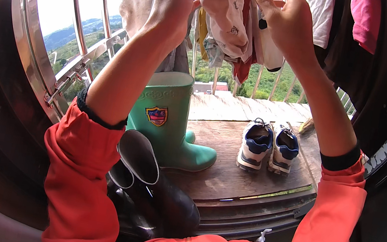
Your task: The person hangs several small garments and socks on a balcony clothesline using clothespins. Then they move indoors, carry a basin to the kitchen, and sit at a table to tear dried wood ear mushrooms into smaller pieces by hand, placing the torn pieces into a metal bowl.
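Both my hands are raised at the top of the view, among hanging laundry. My left hand point(174, 2) has its fingers curled beside a pale sock with small dark drawings point(228, 20); the fingertips are partly cut off by the frame's edge. To the right of that sock is my right hand point(289, 18), its thumb toward the cloth and its fingers bent behind. Whether either hand grips anything is unclear. A pale sock with a smile pattern point(138, 2) hangs left of my left wrist. Red cloth point(241, 71) and a mustard piece point(202, 35) hang behind the patterned sock.
Metal railing bars point(78, 7) enclose the balcony. Green rubber boots point(165, 128) and white-and-blue sneakers point(256, 142) stand on a wooden board point(214, 135). Black rubber boots point(173, 201) are nearer me, beside a dark door track point(239, 215). Pink cloth point(365, 19) hangs at upper right.
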The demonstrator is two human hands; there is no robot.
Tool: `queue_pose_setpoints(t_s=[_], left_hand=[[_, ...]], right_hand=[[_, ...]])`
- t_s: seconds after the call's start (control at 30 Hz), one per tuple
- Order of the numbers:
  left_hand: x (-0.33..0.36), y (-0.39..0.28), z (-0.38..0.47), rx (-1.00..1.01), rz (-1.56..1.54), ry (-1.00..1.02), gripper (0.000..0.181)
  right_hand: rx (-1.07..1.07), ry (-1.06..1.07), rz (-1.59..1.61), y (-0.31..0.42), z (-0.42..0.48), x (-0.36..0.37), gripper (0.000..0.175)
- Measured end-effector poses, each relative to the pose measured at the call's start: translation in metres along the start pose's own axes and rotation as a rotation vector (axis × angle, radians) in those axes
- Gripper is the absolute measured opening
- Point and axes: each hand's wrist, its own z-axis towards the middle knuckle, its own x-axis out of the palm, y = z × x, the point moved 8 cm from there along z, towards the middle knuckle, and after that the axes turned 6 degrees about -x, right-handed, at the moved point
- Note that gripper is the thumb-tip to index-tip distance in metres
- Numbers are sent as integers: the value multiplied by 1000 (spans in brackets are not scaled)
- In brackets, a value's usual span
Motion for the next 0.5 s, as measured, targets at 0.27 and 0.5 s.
queue_pose_setpoints(t_s=[0.27,0.5], left_hand=[[96,18,-239,153,902,799,41],[89,-2,-325,353,1302,590,34]], right_hand=[[233,938,713,131,-187,-29,23],[783,760,1474,196,-252,-66,14]])
